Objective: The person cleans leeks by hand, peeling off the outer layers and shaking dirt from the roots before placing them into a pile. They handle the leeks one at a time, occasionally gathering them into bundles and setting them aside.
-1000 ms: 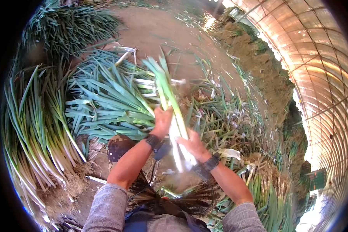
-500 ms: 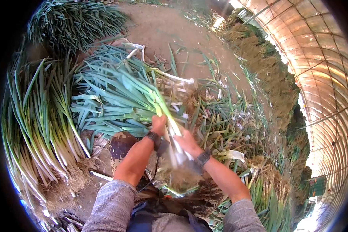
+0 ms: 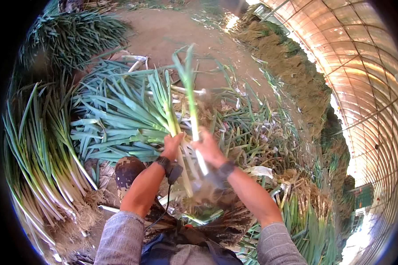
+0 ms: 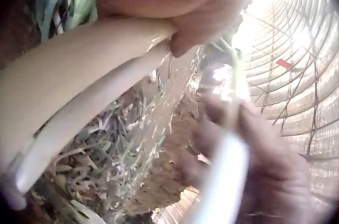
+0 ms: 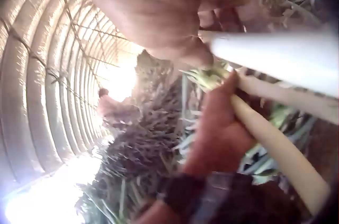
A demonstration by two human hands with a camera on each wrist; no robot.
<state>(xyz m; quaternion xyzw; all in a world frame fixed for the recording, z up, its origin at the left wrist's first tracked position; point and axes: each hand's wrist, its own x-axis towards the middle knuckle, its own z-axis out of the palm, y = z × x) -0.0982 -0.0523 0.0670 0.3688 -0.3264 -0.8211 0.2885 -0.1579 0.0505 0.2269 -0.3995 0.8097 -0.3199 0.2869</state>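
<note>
In the head view my left hand (image 3: 172,143) grips long green onions (image 3: 185,176) by their pale shanks, leaves pointing up and away. The left wrist view shows two thick white shanks (image 4: 69,70) below that hand. Just to the right, my right hand (image 3: 209,148) holds a single green onion (image 3: 192,106), nearly upright and apart from the others. Its white shank (image 5: 280,57) looks smooth and bright in the right wrist view. The root ends are blurred low between my forearms. Right beyond the left hand lies a pile of green onions (image 3: 115,115), leaves to the left.
More green onions with hairy roots (image 3: 62,176) lie along the left. A dark green heap (image 3: 75,35) stands at the far left. Stripped leaf scraps (image 3: 261,128) cover the ground to the right, near another bunch (image 3: 300,225). An arched wall (image 3: 353,66) rises beyond. Another person (image 5: 114,105) is in the distance.
Earlier both hands held the green onions together, and their leaves swung left. Now one stands upright in my right hand, separated to the right from those in my left.
</note>
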